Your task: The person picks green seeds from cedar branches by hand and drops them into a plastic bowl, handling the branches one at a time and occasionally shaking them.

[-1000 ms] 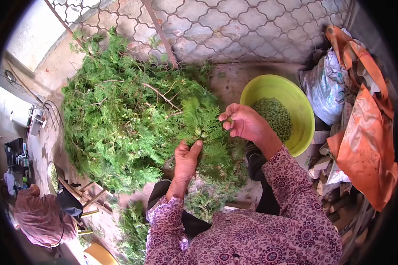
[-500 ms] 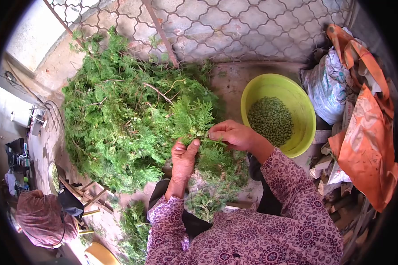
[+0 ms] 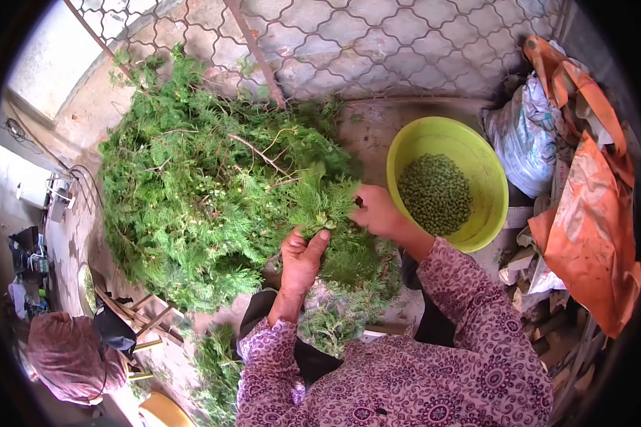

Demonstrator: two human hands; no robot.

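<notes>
My left hand is closed around the stem end of a leafy evergreen sprig, thumb on top, with a few pale green cones showing by the thumb tip. Just right of the sprig is my right hand, its fingers curled in; whatever they hold is hidden. Beyond both hands spreads a large heap of cut evergreen branches. To the right of my right hand stands a yellow-green basin with many small round green cones in its bottom.
A wire mesh fence runs along the back. On the right are a white woven sack, an orange bag and stacked wood. Lower left, a person sits near a wooden frame and a yellow container.
My right hand has drawn slightly up and to the right, away from the cones, with its fingers curling in. My left hand still holds the sprig, shifted slightly right.
</notes>
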